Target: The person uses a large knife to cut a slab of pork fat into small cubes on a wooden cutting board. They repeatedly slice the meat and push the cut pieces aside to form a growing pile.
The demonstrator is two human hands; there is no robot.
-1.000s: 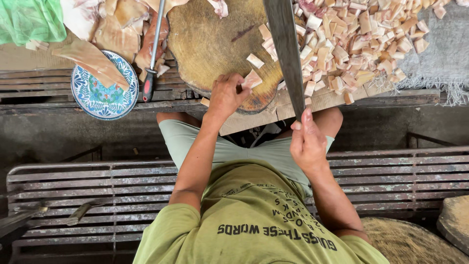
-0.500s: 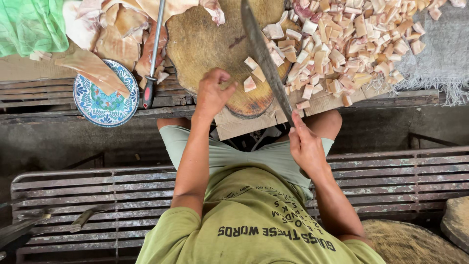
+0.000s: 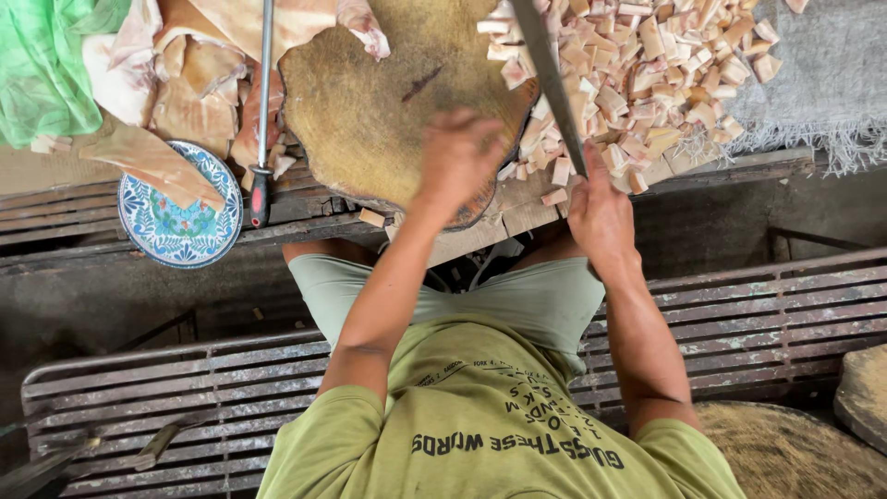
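Looking straight down over my own head and shoulders; olive-green shirt [image 3: 499, 434] fills the bottom of the view.

Right hand [image 3: 601, 211] closed around the handle of a long cleaver [image 3: 547, 74]. The blade runs up and away from my fist, tilted slightly left, its far end out of view past the top edge. Grip is tight, fingers wrapped, nothing loose.

Left hand [image 3: 459, 157] lies over the near edge of the round wooden chopping block [image 3: 388, 92]. It is motion-blurred, fingers curled down toward the wood; I cannot tell whether it has hold of anything.

Block surface is mostly bare, with 1 dark cut mark near its middle. It sits on rough wooden planks [image 3: 499, 222].

Pile of cut cubes [image 3: 647, 74], pale pink and cream, lies to the right of the block and the blade, spreading over the planks onto a grey frayed cloth [image 3: 822, 83]. A few stray cubes sit at the plank edge near my right fist, and 1 small cube [image 3: 372, 218] rests at the block's lower left.

Left of the block: large uncut slabs [image 3: 194, 83], tan and pink, stacked. A sharpening steel [image 3: 263, 111] with a red and black handle lies upright in view between slabs and block. A blue patterned plate [image 3: 180, 222] sits below the slabs, 1 slab strip overlapping its rim. Green plastic bag [image 3: 46, 65] in the top left corner.

Slatted bench [image 3: 185, 397] runs under me
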